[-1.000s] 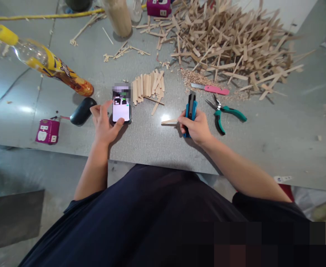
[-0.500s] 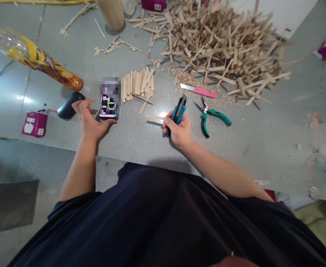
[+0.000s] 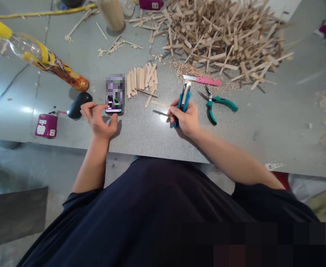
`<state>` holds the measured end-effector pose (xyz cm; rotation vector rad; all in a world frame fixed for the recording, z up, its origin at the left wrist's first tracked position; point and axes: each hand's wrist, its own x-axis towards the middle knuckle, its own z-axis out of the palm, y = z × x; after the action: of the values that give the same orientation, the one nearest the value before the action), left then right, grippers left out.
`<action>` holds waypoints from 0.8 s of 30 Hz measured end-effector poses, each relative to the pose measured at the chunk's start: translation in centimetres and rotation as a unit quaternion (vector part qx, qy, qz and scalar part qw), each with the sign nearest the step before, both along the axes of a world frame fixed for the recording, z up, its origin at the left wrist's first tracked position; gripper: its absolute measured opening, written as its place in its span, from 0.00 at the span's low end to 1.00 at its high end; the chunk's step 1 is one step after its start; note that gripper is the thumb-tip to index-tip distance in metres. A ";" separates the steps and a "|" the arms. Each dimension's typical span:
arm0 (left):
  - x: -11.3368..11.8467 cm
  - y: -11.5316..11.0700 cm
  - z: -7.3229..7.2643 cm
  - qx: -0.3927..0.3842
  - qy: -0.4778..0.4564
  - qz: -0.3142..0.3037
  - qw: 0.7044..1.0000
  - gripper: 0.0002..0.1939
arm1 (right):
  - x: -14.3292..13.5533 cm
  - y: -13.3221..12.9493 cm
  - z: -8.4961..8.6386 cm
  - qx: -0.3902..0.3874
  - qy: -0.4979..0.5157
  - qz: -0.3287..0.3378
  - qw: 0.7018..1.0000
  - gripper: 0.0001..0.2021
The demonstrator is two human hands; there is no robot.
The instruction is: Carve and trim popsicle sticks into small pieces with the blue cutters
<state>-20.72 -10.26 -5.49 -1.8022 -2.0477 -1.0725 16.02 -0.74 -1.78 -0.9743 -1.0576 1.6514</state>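
My left hand point(image 3: 100, 118) is open over the lower edge of a phone point(image 3: 114, 104), one fingertip at its lit screen and the thumb apart. My right hand point(image 3: 186, 116) is closed around a blue utility knife point(image 3: 183, 100), which points away from me. A thin wooden stick point(image 3: 160, 104) sticks out leftward from the fingers of that same hand. Between the hands and a little farther off lies a row of wooden sticks point(image 3: 141, 79). Green-handled pliers point(image 3: 224, 104) lie open to the right of my right hand, below a pink-handled knife point(image 3: 207, 81).
A large heap of wooden sticks point(image 3: 224, 37) covers the back right, with shavings point(image 3: 188, 69) before it. On the left are a yellow-capped bottle point(image 3: 54, 63) lying tilted in view, a black computer mouse point(image 3: 79, 105) and a purple box point(image 3: 46, 125). A wooden cylinder point(image 3: 113, 16) stands behind.
My left hand has moved from the phone's lower left side onto its lower screen, fingers more curled. My right hand keeps the knife and stick. The whole view has shifted slightly.
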 end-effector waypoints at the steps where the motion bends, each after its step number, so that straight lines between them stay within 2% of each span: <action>1: -0.1 0.1 0.0 0.004 -0.008 -0.003 1.000 0.28 | 0.1 0.0 0.0 0.000 -0.007 0.003 1.000 0.17; 4: -0.2 0.2 0.2 -0.009 -0.037 0.003 0.999 0.26 | 0.3 0.1 0.0 0.007 -0.023 0.012 1.000 0.18; 10: 0.1 -0.1 1.3 -0.038 -0.018 -0.013 0.999 0.35 | 0.6 0.1 0.0 0.006 -0.045 0.005 0.999 0.17; 17: 0.0 0.0 2.1 -0.105 -0.032 -0.022 0.994 0.33 | 0.7 0.2 0.0 0.012 -0.061 0.006 0.998 0.17; 20: 0.0 -0.1 2.3 -0.142 -0.019 -0.023 0.989 0.40 | 0.7 0.3 -0.1 0.011 -0.066 0.008 0.998 0.18; 24: 0.0 -0.1 2.6 -0.103 -0.017 -0.014 0.994 0.50 | 0.7 0.3 0.0 0.009 -0.061 0.006 0.998 0.18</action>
<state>-20.74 -10.33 -2.90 -1.9268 -2.2323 -0.9341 16.73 -0.41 -1.80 -1.0689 -1.1603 1.6061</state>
